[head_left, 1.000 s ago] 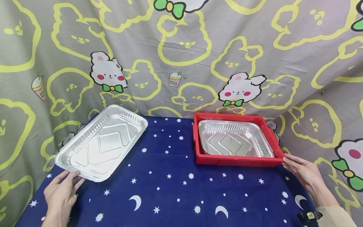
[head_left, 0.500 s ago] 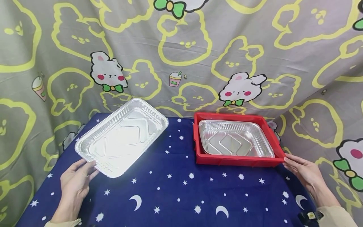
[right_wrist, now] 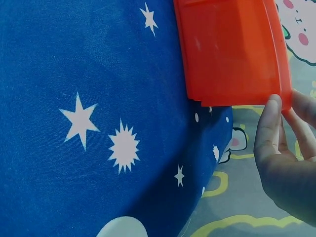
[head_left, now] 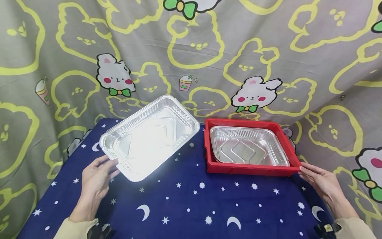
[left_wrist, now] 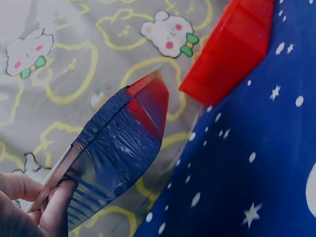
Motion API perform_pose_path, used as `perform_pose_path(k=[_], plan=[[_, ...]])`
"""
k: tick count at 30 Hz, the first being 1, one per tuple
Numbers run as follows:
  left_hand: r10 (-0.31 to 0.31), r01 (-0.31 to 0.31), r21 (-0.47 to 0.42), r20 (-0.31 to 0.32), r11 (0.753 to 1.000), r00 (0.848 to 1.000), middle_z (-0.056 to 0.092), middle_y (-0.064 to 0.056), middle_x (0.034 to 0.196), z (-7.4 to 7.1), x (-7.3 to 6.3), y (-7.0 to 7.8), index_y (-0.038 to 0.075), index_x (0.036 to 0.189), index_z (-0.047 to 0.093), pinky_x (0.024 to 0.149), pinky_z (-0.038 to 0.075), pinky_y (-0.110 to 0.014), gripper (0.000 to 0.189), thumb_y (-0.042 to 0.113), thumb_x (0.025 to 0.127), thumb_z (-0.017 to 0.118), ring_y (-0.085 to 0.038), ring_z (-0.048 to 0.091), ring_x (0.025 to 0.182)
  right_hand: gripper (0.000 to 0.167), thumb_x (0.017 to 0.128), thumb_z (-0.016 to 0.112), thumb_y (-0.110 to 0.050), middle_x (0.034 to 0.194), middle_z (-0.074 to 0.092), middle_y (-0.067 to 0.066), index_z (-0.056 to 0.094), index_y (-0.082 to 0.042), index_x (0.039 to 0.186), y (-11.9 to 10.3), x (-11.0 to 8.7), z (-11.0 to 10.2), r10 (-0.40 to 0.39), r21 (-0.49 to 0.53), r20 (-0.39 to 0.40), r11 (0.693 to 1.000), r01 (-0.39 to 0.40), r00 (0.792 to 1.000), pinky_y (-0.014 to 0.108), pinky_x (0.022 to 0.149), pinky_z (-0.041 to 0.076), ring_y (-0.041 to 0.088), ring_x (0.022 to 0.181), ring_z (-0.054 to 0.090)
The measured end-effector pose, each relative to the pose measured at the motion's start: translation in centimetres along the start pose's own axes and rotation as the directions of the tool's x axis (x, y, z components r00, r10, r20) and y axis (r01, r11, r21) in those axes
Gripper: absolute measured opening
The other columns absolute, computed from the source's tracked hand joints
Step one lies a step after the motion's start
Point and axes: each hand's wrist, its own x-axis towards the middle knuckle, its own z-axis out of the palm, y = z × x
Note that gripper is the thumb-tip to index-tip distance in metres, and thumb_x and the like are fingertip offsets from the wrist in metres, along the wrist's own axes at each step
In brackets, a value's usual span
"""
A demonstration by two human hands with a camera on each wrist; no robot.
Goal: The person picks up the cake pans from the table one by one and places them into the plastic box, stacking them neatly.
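My left hand (head_left: 96, 177) pinches the near left corner of a shiny foil tray (head_left: 152, 136), thumb on one side of the rim and fingers on the other. The tray is lifted above the table and tilted; its side wall (left_wrist: 123, 143) shows reflections in the left wrist view. On the right of the table sits a red plastic bin (head_left: 253, 170) with a second foil tray (head_left: 244, 151) inside. At the bin's near right corner, my right hand (head_left: 320, 184) pinches the rim, which the right wrist view shows from close up.
A dark blue cloth with white stars and moons (head_left: 179, 209) covers the table. Behind and at both sides hangs a grey curtain (head_left: 197, 39) with yellow bunny outlines, close to the table's far edge.
My left hand has carried the foil tray rightward and upward, toward the red bin. The right hand and the bin have stayed put.
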Motion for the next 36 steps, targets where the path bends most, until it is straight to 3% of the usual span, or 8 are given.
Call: perform_pose_path(k=[12, 24, 36], plan=[[0.05, -0.055, 0.04, 0.133, 0.998, 0.99, 0.074, 0.012, 0.077, 3.4, -0.7, 0.8, -0.002, 0.129, 0.049, 0.072, 0.069, -0.024, 0.036, -0.009, 0.096, 0.064, -0.004, 0.075, 0.073, 0.029, 0.1, 0.068, 0.0, 0.098, 0.079, -0.016, 0.084, -0.024, 0.097, 0.1, 0.1, -0.2, 0.007, -0.024, -0.01, 1.0, -0.008, 1.0, 0.021, 0.076, 0.068, 0.006, 0.085, 0.08], [0.071, -0.082, 0.029, 0.267, 0.996, 0.961, 0.074, 0.012, 0.074, 6.3, 0.0, 2.4, -0.004, 0.126, 0.052, 0.068, 0.069, -0.022, 0.031, -0.007, 0.097, 0.062, -0.004, 0.073, 0.07, 0.029, 0.101, 0.067, 0.001, 0.097, 0.079, -0.015, 0.084, -0.023, 0.099, -0.1, 0.1, -0.1, 0.004, -0.021, 0.002, 1.0, -0.004, 1.0, 0.021, 0.077, 0.068, 0.005, 0.086, 0.079], [0.035, -0.065, 0.066, 0.39, 0.996, 0.92, 0.073, 0.01, 0.077, 10.4, 0.1, 2.6, -0.011, 0.138, 0.05, 0.067, 0.068, -0.02, 0.045, -0.006, 0.096, 0.065, -0.004, 0.072, 0.069, 0.027, 0.1, 0.07, -0.001, 0.098, 0.079, -0.017, 0.084, -0.023, 0.1, 0.0, 0.2, -0.2, 0.003, -0.035, -0.002, 0.999, -0.003, 1.0, 0.021, 0.077, 0.068, 0.005, 0.087, 0.079]])
